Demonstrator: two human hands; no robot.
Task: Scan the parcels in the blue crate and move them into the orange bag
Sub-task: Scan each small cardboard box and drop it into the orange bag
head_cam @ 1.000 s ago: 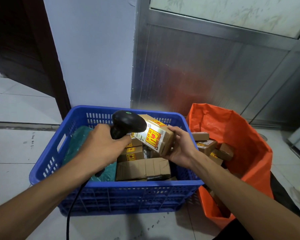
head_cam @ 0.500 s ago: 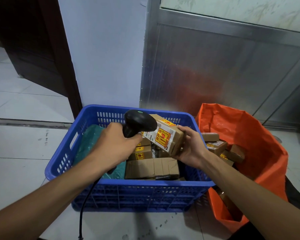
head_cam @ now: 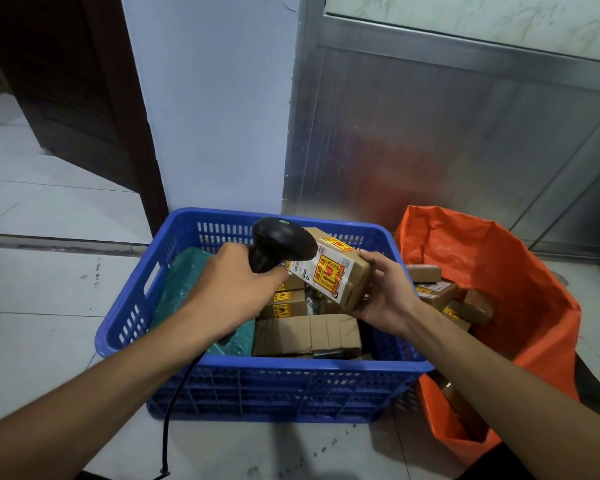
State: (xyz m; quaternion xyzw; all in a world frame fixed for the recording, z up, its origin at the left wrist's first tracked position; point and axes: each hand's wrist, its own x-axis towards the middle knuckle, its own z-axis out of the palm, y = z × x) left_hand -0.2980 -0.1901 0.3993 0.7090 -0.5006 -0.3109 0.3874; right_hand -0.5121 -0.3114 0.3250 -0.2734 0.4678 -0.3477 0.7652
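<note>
The left hand (head_cam: 231, 292) grasps the handle of a black scanner (head_cam: 279, 242), whose head is just over the label of a cardboard parcel (head_cam: 340, 271). The right hand (head_cam: 387, 294) holds this parcel, tilted, above the blue crate (head_cam: 291, 379). In the crate lie more cardboard boxes (head_cam: 307, 334) and a green package (head_cam: 184, 282). The orange bag (head_cam: 520, 278) stands to the right, touching the crate, with some boxes (head_cam: 437, 294) inside. The scanner cable (head_cam: 174, 410) hangs over the crate's front wall.
</note>
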